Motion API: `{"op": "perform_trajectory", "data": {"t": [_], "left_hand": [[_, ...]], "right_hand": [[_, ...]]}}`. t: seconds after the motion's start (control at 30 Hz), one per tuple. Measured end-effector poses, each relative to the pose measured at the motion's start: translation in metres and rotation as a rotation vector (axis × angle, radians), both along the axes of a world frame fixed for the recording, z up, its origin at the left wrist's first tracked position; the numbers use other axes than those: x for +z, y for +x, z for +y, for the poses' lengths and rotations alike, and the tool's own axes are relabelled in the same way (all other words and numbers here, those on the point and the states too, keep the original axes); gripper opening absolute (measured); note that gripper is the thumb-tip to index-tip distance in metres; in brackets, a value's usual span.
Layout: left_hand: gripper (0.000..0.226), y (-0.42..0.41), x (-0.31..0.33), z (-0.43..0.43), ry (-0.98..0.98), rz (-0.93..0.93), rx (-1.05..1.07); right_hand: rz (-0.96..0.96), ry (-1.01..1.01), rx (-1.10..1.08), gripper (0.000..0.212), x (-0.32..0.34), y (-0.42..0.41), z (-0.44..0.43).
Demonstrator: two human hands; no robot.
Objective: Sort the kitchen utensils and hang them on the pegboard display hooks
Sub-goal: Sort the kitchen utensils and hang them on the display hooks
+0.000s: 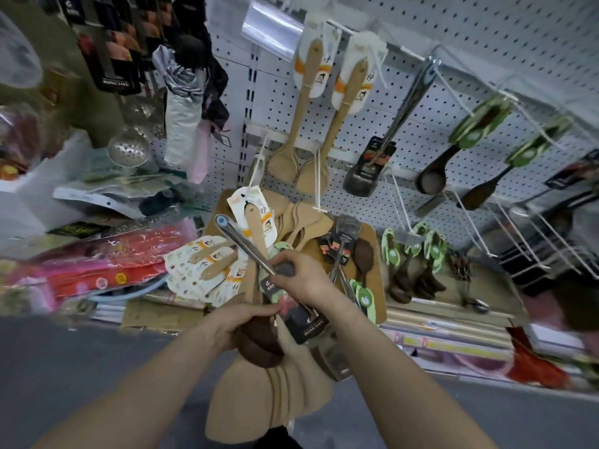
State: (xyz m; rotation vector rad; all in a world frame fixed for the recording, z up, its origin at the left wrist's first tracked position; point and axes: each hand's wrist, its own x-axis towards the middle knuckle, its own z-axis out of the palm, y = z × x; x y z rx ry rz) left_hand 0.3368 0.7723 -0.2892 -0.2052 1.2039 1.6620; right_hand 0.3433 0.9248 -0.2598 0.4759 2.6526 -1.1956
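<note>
**Both hands full in front of the pegboard**

Head view. My right hand (pixel 299 278), just above the middle of the frame, is curled round the shaft of a steel turner (pixel 246 246). The turner's handle end points to the upper left. Its head lies to the lower right of my hands, beyond a black card (pixel 303 320) fixed to the shaft.

My left hand (pixel 246 324), just below and left of the right one, grips a bundle. A dark spoon (pixel 259 350) lies on top, and pale spatulas (pixel 275 393) fan out toward the bottom edge. The thumb lies at the edge of the black card.

The pegboard (pixel 470 43) fills the upper right. At top centre two carded spatulas (pixel 303 102) hang from it side by side. To their right hangs a second turner (pixel 389 137), and further right two ladles (pixel 434 179) with green cards.

Between my hands and the pegboard is the surface (pixel 371 236). A loose pile of wooden spatulas (pixel 301 218) lies at its far end. Packed spatulas (pixel 207 264) with white cards spill off its left side. A few more steel tools lie at its middle, and green-carded spoons (pixel 411 273) lie just to its right.

At the left of the frame are red packets (pixel 107 264), a skimmer (pixel 128 149) above them and a folded umbrella (pixel 181 102) hanging.
</note>
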Motion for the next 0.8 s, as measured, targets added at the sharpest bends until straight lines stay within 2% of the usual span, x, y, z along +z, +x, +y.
{"op": "perform_trajectory", "data": {"t": [0.13, 0.27, 0.33, 0.5, 0.63, 0.73, 0.8], "left_hand": [[0.004, -0.006, -0.004, 0.0, -0.089, -0.034, -0.024], [0.008, -0.013, -0.013, 0.003, -0.207, -0.026, 0.116], [0.01, -0.017, -0.018, 0.007, -0.229, -0.042, 0.204], [0.01, -0.015, -0.027, 0.031, -0.204, -0.122, 0.406], [0.006, -0.002, -0.033, 0.057, -0.222, -0.141, 0.484], [0.002, 0.012, -0.038, 0.07, -0.231, -0.131, 0.571], [0.013, 0.02, -0.046, 0.076, -0.251, -0.111, 0.655]], "right_hand": [[-0.084, -0.055, 0.089, 0.025, 0.002, -0.005, 0.02], [-0.141, 0.022, 0.21, 0.023, 0.002, -0.012, 0.044], [-0.161, 0.144, 0.317, 0.021, 0.001, -0.015, 0.059], [-0.219, 0.624, 0.675, 0.007, -0.012, -0.022, 0.107], [-0.248, 0.917, 0.898, 0.026, -0.038, -0.029, 0.142], [-0.288, 1.019, 0.991, 0.031, -0.057, -0.037, 0.159], [-0.295, 1.071, 1.016, 0.032, -0.067, -0.047, 0.168]]}}
